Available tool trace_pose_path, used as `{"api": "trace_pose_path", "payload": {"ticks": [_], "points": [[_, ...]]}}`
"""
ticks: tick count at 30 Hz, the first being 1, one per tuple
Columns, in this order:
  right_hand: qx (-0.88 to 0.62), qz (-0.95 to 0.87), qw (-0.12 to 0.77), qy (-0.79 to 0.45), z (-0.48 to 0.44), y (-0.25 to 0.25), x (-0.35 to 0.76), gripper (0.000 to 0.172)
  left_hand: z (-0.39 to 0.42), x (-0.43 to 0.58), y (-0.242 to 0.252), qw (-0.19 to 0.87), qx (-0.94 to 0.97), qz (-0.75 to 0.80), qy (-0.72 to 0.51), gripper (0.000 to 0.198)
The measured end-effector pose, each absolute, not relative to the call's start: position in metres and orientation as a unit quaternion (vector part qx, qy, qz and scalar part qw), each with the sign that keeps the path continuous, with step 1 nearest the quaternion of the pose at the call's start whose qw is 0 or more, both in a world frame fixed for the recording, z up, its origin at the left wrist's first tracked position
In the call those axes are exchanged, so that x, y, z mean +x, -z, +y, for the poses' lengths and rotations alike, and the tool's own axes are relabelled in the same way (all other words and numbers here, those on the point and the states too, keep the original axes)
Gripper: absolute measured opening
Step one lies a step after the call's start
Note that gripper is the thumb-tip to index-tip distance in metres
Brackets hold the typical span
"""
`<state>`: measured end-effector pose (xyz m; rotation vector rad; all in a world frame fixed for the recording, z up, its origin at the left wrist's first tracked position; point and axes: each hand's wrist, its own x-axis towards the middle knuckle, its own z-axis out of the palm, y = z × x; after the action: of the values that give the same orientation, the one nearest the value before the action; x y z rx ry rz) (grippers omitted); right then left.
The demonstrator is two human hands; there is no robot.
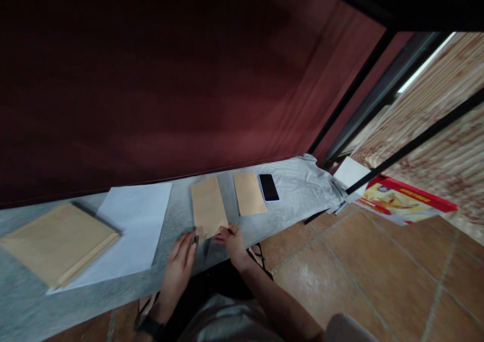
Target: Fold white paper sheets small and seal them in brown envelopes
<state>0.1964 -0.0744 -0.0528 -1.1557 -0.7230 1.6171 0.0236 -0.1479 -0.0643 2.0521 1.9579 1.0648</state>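
A brown paper envelope (209,203) lies in front of me on the grey cloth-covered table, its near edge a little raised over a shadow. At its near left corner my left hand (180,255) is closed, thumb and fingertips on the paper. My right hand (232,242) pinches the near right corner. Between the hands, a small darker patch (201,232) shows on the near edge; I cannot make out whether it is a fold or tape. Just right of this envelope lies a second brown envelope (250,193), untouched.
A phone (268,187) with a dark screen lies right of the envelopes. To the left, a stack of larger brown envelopes (64,241) rests partly on white paper (139,226). A dark red curtain (189,105) hangs behind. Black frame bars (351,90) and a colourful box (404,201) are at right.
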Motion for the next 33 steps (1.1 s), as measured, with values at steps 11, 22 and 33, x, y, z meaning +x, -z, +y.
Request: {"api": "trace_pose_path", "payload": {"ticks": [11, 22, 33], "points": [[-0.561, -0.218, 0.536, -0.592, -0.013, 0.039, 0.317, 0.038, -0.145, 0.020, 0.077, -0.025, 0.707, 0.630, -0.320, 0.041], [-0.583, -0.198, 0.501, -0.608, -0.011, 0.046, 0.327, 0.029, -0.147, 0.020, 0.082, -0.054, 0.715, 0.627, -0.305, 0.041], [-0.594, -0.205, 0.474, -0.617, -0.012, 0.041, 0.331, 0.026, -0.150, 0.023, 0.080, -0.049, 0.711, 0.636, -0.297, 0.038]]}}
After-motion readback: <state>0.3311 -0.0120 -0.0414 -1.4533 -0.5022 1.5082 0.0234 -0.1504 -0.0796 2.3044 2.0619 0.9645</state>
